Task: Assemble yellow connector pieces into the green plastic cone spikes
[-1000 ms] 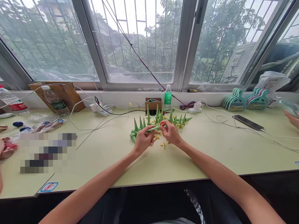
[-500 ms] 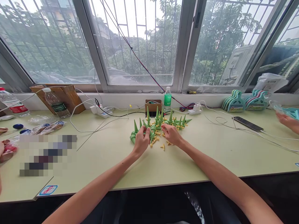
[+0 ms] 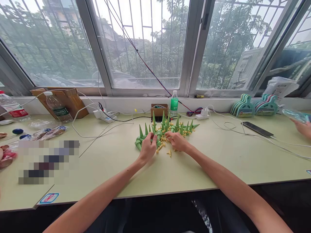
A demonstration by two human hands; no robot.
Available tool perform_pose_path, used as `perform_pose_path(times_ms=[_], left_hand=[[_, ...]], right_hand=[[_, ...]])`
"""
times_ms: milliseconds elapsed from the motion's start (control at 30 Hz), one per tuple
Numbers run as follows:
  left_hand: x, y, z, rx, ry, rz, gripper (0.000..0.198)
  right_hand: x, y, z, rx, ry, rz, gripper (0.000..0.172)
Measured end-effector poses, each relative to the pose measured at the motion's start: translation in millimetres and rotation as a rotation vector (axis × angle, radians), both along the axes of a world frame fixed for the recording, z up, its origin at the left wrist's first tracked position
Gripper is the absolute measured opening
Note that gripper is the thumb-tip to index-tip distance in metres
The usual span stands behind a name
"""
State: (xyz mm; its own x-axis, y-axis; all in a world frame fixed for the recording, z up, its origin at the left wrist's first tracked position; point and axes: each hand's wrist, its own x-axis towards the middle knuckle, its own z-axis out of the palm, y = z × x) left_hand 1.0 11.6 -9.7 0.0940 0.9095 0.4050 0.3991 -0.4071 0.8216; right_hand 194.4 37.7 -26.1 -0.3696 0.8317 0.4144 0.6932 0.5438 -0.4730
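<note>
Green plastic cone-shaped spikes [image 3: 141, 132] stand and lie in a cluster on the table, with small yellow T-shaped pieces [image 3: 169, 153] scattered among and in front of them. At the cluster's left part, my left hand [image 3: 148, 145] is closed, thumb against fingers, on a green spike mostly hidden by the hand. My right hand [image 3: 178, 141] hovers at the yellow pieces with curled fingers, its fingertips pinched together near the middle of the pile. Whatever sits between those fingertips is too small to make out.
Behind the pile are a small cardboard box [image 3: 159, 110] and a green-labelled bottle [image 3: 174, 102]. A phone [image 3: 257, 129] and cables lie to the right, near teal plastic pieces [image 3: 245, 105]. Another person's hand [image 3: 302, 127] holds a wrapped item at the right edge. Bottles and packets occupy the left.
My right hand has shifted slightly left, and its fingers have moved down toward the yellow pieces. My left hand stays in nearly the same place.
</note>
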Motion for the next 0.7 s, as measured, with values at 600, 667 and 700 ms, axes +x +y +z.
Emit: perform_pose_path(times_ms=[600,667,700], left_hand=[[1.9,-3.7,2.8,-0.001,0.002,-0.031,0.029],[1.9,-3.9,2.7,0.004,0.000,-0.033,0.030],[1.9,-4.0,2.7,0.005,0.001,-0.033,0.030]], right_hand=[[9.3,-6.4,18.5,-0.001,-0.103,-0.204,0.037],[8.7,-5.8,16.7,-0.026,-0.114,-0.206,0.036],[8.4,-5.2,15.5,-0.030,-0.113,-0.204,0.036]])
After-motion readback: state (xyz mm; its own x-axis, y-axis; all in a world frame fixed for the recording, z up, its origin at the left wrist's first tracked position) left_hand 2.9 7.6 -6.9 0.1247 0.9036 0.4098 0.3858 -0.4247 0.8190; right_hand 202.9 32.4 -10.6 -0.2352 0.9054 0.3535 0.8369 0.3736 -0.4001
